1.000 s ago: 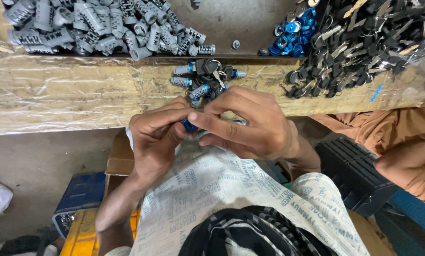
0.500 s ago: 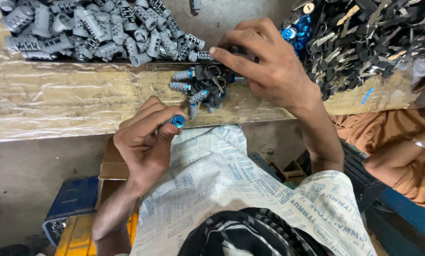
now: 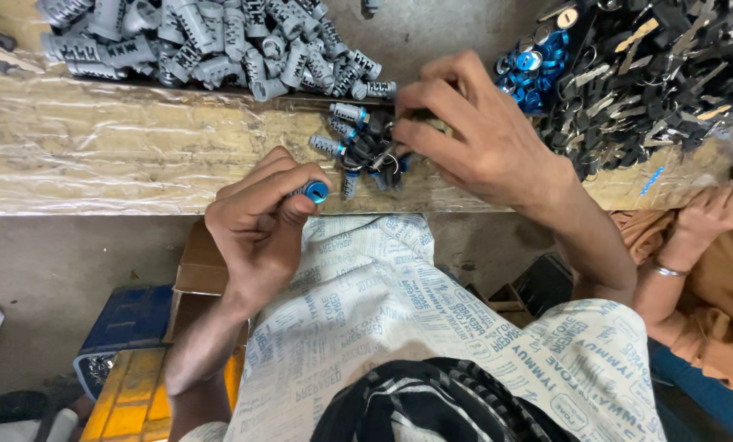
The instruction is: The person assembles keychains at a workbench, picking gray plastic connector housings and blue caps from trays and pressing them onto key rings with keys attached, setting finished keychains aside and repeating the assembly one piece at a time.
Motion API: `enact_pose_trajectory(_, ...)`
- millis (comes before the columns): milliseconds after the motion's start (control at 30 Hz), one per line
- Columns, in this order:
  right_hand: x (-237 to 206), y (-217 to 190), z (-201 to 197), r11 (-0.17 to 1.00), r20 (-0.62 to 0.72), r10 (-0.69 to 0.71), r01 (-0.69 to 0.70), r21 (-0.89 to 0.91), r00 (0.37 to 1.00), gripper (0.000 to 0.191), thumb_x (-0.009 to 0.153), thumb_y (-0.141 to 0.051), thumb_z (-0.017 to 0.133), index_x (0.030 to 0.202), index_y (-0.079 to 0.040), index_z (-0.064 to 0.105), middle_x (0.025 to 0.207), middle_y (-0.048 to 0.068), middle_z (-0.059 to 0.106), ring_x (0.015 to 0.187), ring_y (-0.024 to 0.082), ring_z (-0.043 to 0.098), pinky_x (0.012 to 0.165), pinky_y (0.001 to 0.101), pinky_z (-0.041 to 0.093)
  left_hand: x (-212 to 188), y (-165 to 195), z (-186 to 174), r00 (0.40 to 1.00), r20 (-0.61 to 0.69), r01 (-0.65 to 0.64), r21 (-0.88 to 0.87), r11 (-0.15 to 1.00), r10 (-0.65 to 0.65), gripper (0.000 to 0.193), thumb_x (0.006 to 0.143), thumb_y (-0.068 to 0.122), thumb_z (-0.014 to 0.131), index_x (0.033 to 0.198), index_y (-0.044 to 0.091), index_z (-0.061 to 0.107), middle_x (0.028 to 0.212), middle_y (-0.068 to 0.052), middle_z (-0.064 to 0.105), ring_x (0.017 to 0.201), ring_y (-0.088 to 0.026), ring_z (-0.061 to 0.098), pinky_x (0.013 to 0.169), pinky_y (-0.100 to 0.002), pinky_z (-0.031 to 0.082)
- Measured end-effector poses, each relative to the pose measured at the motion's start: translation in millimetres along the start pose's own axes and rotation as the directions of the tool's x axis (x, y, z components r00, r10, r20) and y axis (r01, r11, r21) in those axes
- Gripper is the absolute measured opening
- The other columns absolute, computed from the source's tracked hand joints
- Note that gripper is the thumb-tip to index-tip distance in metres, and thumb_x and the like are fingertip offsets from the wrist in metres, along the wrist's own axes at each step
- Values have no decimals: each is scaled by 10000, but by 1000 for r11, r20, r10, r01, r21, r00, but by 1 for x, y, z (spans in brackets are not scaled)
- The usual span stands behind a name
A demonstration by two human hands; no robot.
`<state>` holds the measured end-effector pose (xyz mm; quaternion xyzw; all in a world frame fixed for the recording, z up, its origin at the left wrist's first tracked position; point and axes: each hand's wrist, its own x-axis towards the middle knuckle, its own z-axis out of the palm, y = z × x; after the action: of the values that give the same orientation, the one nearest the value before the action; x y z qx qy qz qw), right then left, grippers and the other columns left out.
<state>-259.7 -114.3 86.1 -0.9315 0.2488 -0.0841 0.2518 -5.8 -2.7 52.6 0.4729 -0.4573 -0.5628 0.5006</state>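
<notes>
Worn wooden bench (image 3: 96,155), wrapped in clear film, runs across my view; grey cylinder bodies (image 3: 211,41) are heaped along its far edge and dark keys (image 3: 653,74) pile up at far right beside blue caps (image 3: 538,69).

My left hand (image 3: 256,225) sits at the near edge of the bench, fingers curled and pressed around a small lock cylinder (image 3: 313,192). Only its blue end shows past the thumb. Its long axis runs roughly left to right, blue end pointing toward the small cluster of assembled cylinders and key rings (image 3: 362,151).

My right hand (image 3: 473,135) rests on that cluster, just right of the cylinder. Fingers are bent down and bunched over the parts; I cannot tell exactly which piece they pinch.

Another person's hand (image 3: 714,213) lies at the right, well apart.
</notes>
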Motion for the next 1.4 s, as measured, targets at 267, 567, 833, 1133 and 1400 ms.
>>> enact_pose_trajectory(267, 9, -51, 23, 662, -277, 371, -44, 748, 886, 151, 917, -21, 769, 1002, 15, 650, 916, 160, 730, 896, 257, 742, 785, 330, 602, 0, 7, 0, 998, -44, -41, 102, 994, 46, 334, 1112, 279, 661, 1099, -53, 705, 802, -53, 620, 731, -135, 510, 651, -264, 393)
enact_pose_trajectory(567, 23, -75, 19, 915, -352, 287, -147, 375, 891, 253, 888, 11, 886, 1074, 65, 723, 842, 138, 710, 764, 229, 682, 616, 330, 528, 0, 8, -9, 984, -67, -144, 265, 953, 167, 326, 1101, 266, 673, 1112, -57, 721, 822, -70, 652, 729, -160, 507, 655, -281, 396)
enact_pose_trajectory(833, 29, -80, 15, 937, -367, 260, -141, 320, 893, 293, 872, 17, 893, 1097, 67, 713, 813, 122, 696, 755, 228, 661, 576, 323, 508, 2, 11, -13, 974, -49, -190, 357, 915, 221, 155, 937, -28, 735, 1089, -55, 723, 844, -86, 659, 720, -193, 526, 649, -299, 411)
enact_pose_trajectory(1133, 29, -82, 18, 986, -371, 116, -60, 158, 921, 306, 873, 49, 883, 1104, 120, 694, 779, 114, 681, 690, 205, 596, 522, 324, 438, 4, 12, -14, 981, -28, -164, 405, 899, 191, 342, 756, -167, 653, 1071, -52, 719, 836, -91, 650, 721, -206, 512, 639, -301, 408)
enact_pose_trajectory(1400, 26, -86, 18, 973, -375, 197, -132, 191, 906, 312, 859, 39, 882, 1101, 111, 698, 771, 116, 666, 692, 216, 573, 533, 334, 424, 5, 15, -14, 983, -1, -168, 405, 899, 184, 322, 779, -158, 655, 1078, -55, 713, 843, -88, 648, 722, -197, 513, 648, -304, 415)
